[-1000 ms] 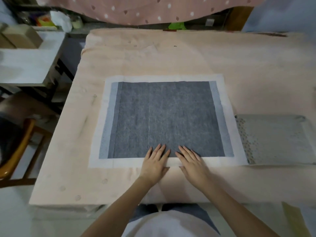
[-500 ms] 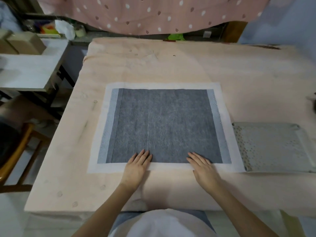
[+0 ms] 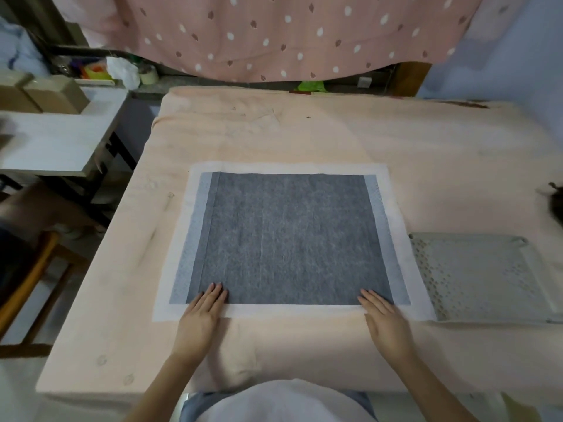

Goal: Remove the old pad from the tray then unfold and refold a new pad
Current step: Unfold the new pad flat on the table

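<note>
Now the pad [image 3: 289,239] lies flat and open on the peach cloth [image 3: 426,166] over the table, just left of the gray tray [image 3: 487,269]. Both hands press its near edge (fingers straight, holding nothing): left hand [image 3: 202,318] near one corner, right hand [image 3: 385,322] near the other.

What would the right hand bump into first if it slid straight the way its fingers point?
Nothing to bump, it seems. The right hand already lies flat on the square grey pad with white border, fingers pointing up-left, so it would just slide over the flat grey middle.
</note>
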### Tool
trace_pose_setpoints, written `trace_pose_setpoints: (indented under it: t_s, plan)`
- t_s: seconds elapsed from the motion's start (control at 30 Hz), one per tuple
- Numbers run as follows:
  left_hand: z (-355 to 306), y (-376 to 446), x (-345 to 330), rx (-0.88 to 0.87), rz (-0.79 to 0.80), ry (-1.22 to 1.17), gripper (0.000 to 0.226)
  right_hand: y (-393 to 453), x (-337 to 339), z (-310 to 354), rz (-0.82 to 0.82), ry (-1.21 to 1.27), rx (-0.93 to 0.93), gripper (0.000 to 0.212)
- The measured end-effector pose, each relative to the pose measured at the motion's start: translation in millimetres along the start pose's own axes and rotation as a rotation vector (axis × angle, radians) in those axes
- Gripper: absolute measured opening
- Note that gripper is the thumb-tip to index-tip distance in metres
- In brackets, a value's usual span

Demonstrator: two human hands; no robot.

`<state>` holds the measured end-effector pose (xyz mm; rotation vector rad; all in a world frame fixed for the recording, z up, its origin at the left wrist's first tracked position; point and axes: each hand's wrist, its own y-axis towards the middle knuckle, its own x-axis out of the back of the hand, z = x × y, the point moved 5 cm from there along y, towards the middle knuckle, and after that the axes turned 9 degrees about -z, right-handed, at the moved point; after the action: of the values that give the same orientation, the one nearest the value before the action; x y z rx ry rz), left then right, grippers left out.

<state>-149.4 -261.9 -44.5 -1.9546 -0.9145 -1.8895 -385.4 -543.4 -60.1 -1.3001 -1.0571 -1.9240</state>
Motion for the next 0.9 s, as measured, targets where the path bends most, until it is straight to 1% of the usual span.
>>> trace_pose_setpoints:
  t_s: [0.1,0.17,0.2,0.27,0.33,0.37,0.43,0.47,0.53,0.6,0.67,0.77,0.83,0.9]
  plan:
    - [-10,4,2,-0.045,0.012,-0.022,0.047,4,1,6,-0.001,0.036,-0.013,0.020]
    - [-16,4,4,-0.098,0.010,-0.059,0.045,7,3,8,0.033,0.081,-0.060,0.029]
    - [-18,5,5,-0.118,0.002,-0.080,0.043,9,5,8,0.048,0.100,-0.086,0.029]
    - [-19,6,13,-0.121,0.008,-0.130,0.034,14,10,4,0.103,0.149,-0.160,0.028]
    - [-15,9,21,-0.074,0.048,-0.195,0.047,17,15,-1,0.212,0.233,-0.261,0.025]
    - [-12,11,27,-0.042,0.061,-0.216,0.049,18,19,-3,0.263,0.275,-0.291,0.023]
    - [-8,19,42,-0.035,0.040,-0.220,0.046,26,31,-5,0.299,0.310,-0.315,0.021]
    - [-6,27,51,-0.047,0.004,-0.220,0.041,33,40,-6,0.289,0.295,-0.332,0.022]
    - [-5,45,75,-0.043,-0.072,-0.210,0.026,54,65,-4,0.209,0.223,-0.351,0.024]
    - [-7,68,102,-0.046,-0.172,-0.188,0.033,80,94,7,0.070,0.189,-0.347,0.020]
    - [-11,91,132,-0.035,-0.280,-0.154,0.032,106,126,26,-0.126,0.165,-0.317,0.013]
    - [-15,114,172,0.005,-0.391,-0.115,0.032,129,174,58,-0.444,0.107,-0.206,0.029]
    - [-13,117,200,0.038,-0.458,-0.125,0.033,134,200,71,-0.559,0.114,-0.145,0.032]
    - [-11,117,230,0.047,-0.518,-0.174,0.031,139,225,77,-0.648,0.125,-0.095,0.025]
